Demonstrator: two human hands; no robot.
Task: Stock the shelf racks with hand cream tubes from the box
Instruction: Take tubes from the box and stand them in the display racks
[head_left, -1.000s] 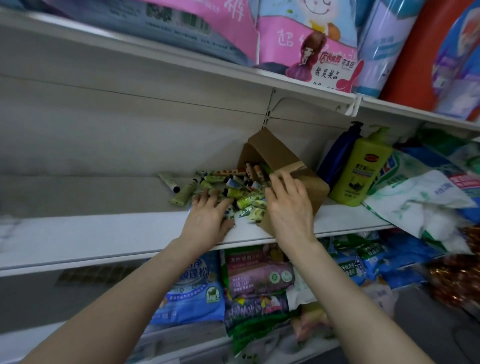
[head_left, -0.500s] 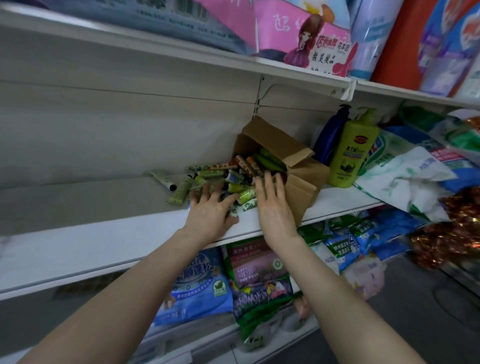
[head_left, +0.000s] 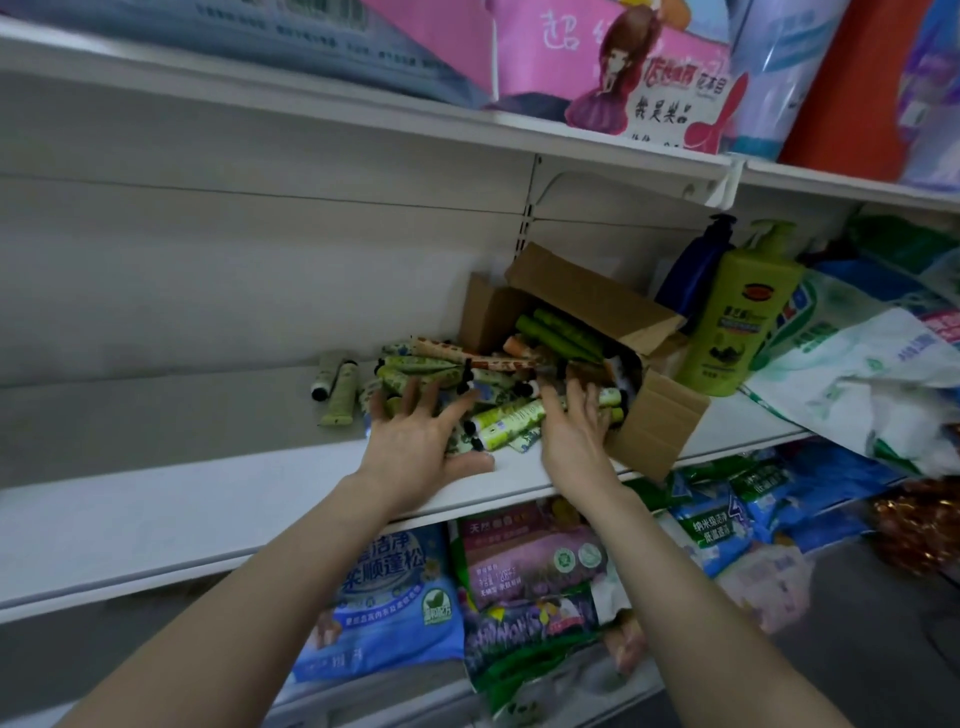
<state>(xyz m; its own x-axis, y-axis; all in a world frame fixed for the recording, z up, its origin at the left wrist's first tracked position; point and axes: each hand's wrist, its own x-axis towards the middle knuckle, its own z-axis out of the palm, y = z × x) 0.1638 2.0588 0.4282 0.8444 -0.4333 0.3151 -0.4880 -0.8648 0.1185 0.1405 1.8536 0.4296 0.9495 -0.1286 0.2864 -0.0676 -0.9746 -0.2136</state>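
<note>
Brown cardboard box (head_left: 597, 299) lies tipped, spilling green hand cream tubes (head_left: 511, 415) to its left. My left hand (head_left: 415, 441) and right hand (head_left: 576, 431), apart, fingers straight, pen the pile.

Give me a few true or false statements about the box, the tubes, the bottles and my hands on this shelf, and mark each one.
1. The cardboard box lies tipped over, with tubes spilling onto the shelf. True.
2. The green pump bottle stands left of the box. False: it stands to the right of it.
3. The left hand rests with spread fingers on the tubes. True.
4. The right hand holds the green pump bottle. False: it reaches among the tubes at the mouth of the box.
</note>
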